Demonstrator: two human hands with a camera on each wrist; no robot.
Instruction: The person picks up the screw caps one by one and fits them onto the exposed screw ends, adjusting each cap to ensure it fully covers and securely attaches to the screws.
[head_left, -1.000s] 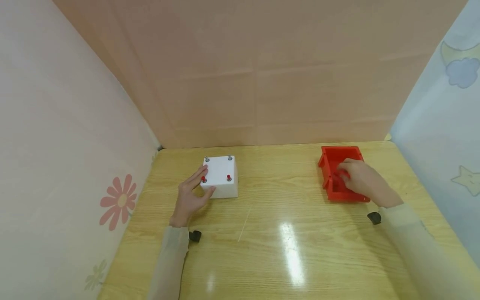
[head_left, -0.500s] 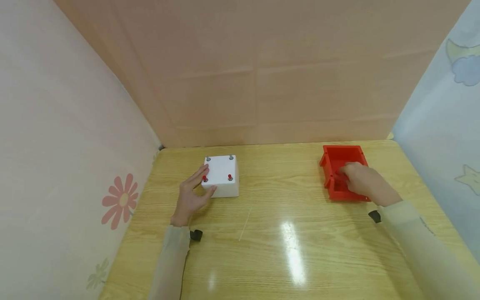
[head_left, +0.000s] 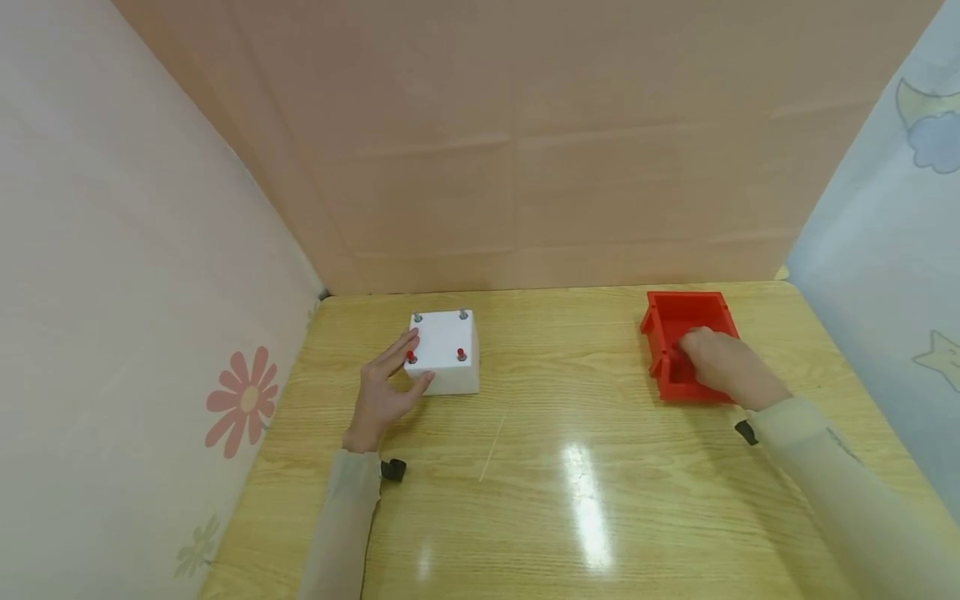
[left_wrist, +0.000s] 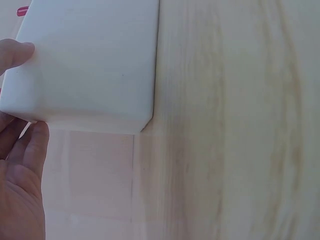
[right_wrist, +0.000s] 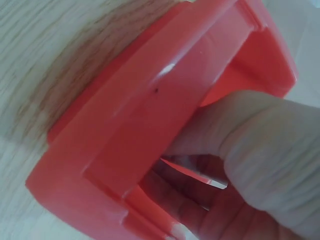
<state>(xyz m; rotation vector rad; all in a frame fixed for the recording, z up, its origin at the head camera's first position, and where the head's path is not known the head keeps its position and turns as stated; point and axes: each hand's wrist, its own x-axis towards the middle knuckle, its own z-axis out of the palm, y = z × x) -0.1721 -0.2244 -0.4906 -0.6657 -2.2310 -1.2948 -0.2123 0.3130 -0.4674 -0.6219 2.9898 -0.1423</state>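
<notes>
A white box [head_left: 444, 342] stands on the table at the left in the head view. Metal posts rise from the corners of its top, and the two near ones carry red caps [head_left: 461, 354]. My left hand [head_left: 382, 396] holds the box by its near left corner, thumb against the front face and fingers along the left side. At the right, my right hand [head_left: 723, 362] reaches down into a red bin [head_left: 656, 350]. In the right wrist view its fingers [right_wrist: 175, 192] bend inside the bin, and the front wall hides their tips and whatever they touch.
The wooden table [head_left: 540, 450] spreads between the box and the bin. A brown paper backdrop [head_left: 510, 167] rises along its far edge. Patterned side panels, such as the left one [head_left: 135, 250], flank the table.
My right hand has shifted slightly within the red bin, and its fingers look more drawn together and less visible. My left hand and the white box keep their place.
</notes>
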